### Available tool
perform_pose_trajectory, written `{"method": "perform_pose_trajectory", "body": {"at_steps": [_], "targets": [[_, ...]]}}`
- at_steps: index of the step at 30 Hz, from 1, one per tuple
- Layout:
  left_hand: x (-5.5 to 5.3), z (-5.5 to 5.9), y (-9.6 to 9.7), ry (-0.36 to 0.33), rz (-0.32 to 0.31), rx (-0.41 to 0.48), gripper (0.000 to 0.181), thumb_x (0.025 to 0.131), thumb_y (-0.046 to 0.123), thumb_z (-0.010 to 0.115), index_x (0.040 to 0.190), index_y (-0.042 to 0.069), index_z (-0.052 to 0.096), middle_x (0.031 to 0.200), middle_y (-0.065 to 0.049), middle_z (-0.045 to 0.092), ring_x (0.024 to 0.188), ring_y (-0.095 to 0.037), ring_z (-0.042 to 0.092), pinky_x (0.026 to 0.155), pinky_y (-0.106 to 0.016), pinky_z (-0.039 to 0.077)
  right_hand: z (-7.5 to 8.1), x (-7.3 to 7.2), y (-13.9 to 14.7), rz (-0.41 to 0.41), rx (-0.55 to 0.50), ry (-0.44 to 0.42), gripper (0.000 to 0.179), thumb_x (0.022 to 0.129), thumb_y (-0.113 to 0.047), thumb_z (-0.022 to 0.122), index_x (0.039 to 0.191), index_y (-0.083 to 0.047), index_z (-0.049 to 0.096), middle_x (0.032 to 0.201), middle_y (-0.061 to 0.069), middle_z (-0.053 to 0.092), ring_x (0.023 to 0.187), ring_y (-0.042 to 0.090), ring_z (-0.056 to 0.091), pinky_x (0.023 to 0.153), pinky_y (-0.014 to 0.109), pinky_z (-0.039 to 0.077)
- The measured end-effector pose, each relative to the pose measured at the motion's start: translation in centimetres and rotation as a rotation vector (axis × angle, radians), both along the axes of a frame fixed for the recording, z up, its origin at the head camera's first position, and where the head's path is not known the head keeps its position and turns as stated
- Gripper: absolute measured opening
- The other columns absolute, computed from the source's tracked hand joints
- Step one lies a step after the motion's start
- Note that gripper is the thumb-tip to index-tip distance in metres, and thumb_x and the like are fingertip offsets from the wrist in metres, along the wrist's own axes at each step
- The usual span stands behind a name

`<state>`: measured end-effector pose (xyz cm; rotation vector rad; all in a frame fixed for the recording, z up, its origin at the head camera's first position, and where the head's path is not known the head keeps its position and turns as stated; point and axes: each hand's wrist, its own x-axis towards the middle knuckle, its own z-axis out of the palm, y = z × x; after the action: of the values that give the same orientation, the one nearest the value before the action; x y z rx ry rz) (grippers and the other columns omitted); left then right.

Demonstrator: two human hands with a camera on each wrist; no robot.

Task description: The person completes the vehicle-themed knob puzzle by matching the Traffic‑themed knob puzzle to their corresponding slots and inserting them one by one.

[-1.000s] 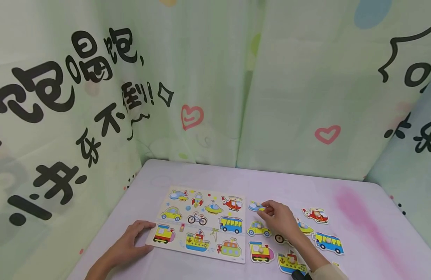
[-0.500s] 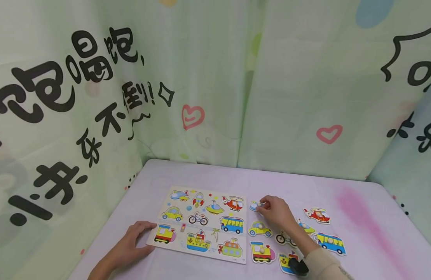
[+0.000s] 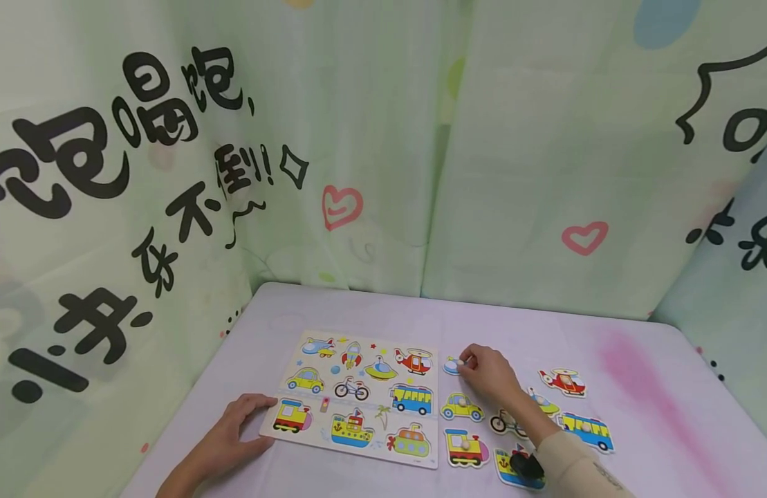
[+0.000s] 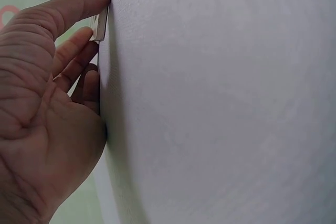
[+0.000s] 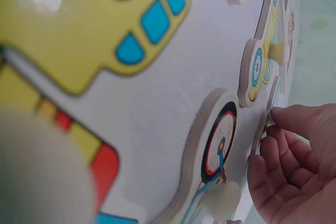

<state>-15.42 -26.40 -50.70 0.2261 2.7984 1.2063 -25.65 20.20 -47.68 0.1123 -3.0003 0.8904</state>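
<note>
On a pale table [image 3: 514, 328], the right hand [image 3: 490, 375] pinches a blue piece [image 3: 450, 366]; the left hand [image 3: 236, 430], fingers apart, touches a board [image 3: 379, 391].

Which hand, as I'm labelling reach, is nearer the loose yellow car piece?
The right hand, just beyond the car piece, at the plane piece. The left hand touches the left edge of the puzzle board, across it from the car piece.

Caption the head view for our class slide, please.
Left hand touches the puzzle board; right hand grips a partly covered blue piece.
</note>
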Motion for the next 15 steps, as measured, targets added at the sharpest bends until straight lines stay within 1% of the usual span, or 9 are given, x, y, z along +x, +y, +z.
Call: {"method": "perform_pose_trajectory", "body": {"at_steps": [5,9,12,15], "targets": [[-0.07,-0.03,-0.03,-0.007,0.011,-0.009,0.055,0.083,0.027,0.086,0.132,0.021,0.062,0.138,0.003,0.054,0.135,-0.025,0.043,0.116,-0.042,0.04,-0.29,-0.23,-0.05,0.006,0.0,0.005,0.015,0.095,-0.013,0.071,0.104,-0.003,0.065,0.08,0.003,0.055,0.075,0.018,0.051,0.067,0.032,0.041],[-0.13,-0.15,-0.01,-0.012,0.011,-0.009,0.055,0.082,0.026,0.086,0.132,0.02,0.062,0.139,0.002,0.054,0.136,-0.025,0.043,0.116,-0.045,0.039,-0.42,-0.1,0.01,0.011,-0.021,0.013,0.015,0.097,-0.013,0.069,0.105,-0.002,0.063,0.08,0.003,0.054,0.076,0.018,0.051,0.069,0.033,0.042],[-0.09,-0.22,0.05,-0.026,0.021,-0.012,0.056,0.082,0.026,0.086,0.132,0.02,0.062,0.139,0.002,0.054,0.136,-0.026,0.043,0.116,-0.048,0.039,-0.5,0.13,0.14,0.006,-0.051,0.016,0.015,0.098,-0.012,0.067,0.106,-0.001,0.061,0.08,0.003,0.054,0.077,0.018,0.051,0.069,0.033,0.042],[-0.03,-0.25,0.09,-0.035,0.031,-0.018,0.056,0.081,0.027,0.087,0.131,0.02,0.062,0.139,0.002,0.054,0.136,-0.026,0.044,0.115,-0.05,0.04,-0.38,0.44,0.18,-0.013,-0.104,0.011,0.015,0.098,-0.011,0.066,0.107,0.0,0.06,0.08,0.004,0.053,0.076,0.018,0.051,0.069,0.032,0.041]]}}
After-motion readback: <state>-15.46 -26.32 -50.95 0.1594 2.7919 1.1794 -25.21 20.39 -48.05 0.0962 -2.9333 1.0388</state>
